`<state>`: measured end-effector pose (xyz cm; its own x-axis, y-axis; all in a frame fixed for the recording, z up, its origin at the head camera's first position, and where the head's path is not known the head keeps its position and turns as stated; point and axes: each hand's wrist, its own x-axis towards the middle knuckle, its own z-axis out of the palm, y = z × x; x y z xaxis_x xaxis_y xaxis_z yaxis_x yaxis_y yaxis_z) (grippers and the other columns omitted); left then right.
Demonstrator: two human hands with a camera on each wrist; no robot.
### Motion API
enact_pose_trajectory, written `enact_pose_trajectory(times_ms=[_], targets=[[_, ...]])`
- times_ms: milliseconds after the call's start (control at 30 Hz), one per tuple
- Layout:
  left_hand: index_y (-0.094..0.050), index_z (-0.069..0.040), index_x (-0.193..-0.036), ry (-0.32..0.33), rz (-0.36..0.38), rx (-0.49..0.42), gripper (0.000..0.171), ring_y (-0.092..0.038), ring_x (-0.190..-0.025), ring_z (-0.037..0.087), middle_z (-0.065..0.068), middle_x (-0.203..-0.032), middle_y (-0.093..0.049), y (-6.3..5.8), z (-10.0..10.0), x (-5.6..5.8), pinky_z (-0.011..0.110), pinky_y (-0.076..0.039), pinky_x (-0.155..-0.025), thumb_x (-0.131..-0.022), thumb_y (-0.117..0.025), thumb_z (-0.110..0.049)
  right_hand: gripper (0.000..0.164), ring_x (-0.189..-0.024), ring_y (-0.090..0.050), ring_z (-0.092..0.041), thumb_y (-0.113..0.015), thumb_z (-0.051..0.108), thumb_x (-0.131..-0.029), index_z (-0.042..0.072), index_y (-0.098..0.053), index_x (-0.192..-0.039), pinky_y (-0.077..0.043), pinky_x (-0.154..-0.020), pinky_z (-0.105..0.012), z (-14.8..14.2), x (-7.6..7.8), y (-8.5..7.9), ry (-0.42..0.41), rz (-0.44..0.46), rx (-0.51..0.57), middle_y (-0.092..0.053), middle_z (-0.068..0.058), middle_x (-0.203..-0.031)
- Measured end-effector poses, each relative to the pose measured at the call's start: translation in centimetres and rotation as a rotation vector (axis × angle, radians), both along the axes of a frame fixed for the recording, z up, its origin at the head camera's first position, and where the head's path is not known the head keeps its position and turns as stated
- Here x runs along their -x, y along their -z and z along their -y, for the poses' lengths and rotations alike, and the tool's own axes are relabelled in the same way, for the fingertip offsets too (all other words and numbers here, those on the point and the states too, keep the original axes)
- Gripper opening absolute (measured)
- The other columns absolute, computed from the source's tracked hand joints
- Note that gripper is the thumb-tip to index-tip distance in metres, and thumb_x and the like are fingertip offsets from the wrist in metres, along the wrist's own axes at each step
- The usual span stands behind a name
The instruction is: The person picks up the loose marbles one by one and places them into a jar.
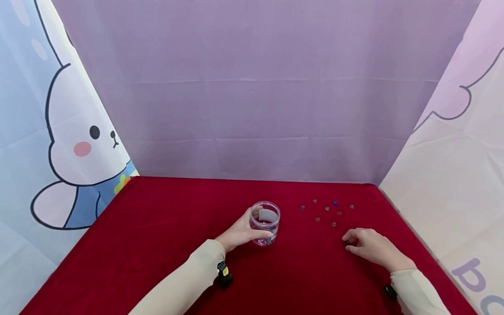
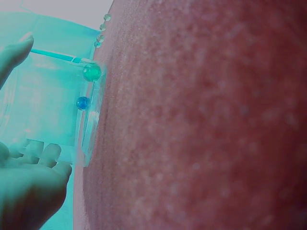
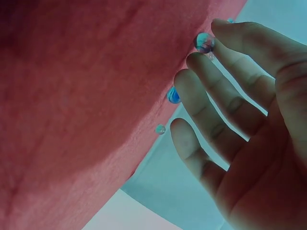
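My left hand grips a clear plastic jar, thumb on the near side and fingers round the back. The jar stands upright, its top open. In the left wrist view, a green marble and a blue marble lie near its base. At the right, my right hand is low over the cloth, a dark-looking glass marble between thumb and index finger. The right wrist view shows this marble at the fingertips; the other fingers are loosely bent. A blue swirled marble appears beyond them.
Several loose marbles are scattered on the red cloth between the jar and the right edge, beyond my right hand. A purple curtain hangs behind the table, with printed cloths at the sides.
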<state>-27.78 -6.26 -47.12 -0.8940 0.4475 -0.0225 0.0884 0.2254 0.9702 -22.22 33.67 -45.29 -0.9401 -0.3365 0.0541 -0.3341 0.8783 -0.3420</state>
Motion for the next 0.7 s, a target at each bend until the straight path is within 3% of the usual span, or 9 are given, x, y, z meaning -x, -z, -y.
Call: enact_pose_trajectory(times_ms=[700], targets=[[-0.026,-0.019,-0.155,0.003,0.005,0.0,0.095,-0.041,-0.132,0.026,0.004,-0.153,-0.036,-0.12,0.06,-0.09,0.051,-0.042,-0.105,-0.082,-0.085,-0.035,0.013,-0.078,-0.061,-0.008,-0.078,0.009,-0.085,0.018,-0.072,-0.092,-0.053,-0.069,-0.033,0.24,0.54,0.54,-0.029,-0.049,-0.028,-0.063,0.013,-0.086]])
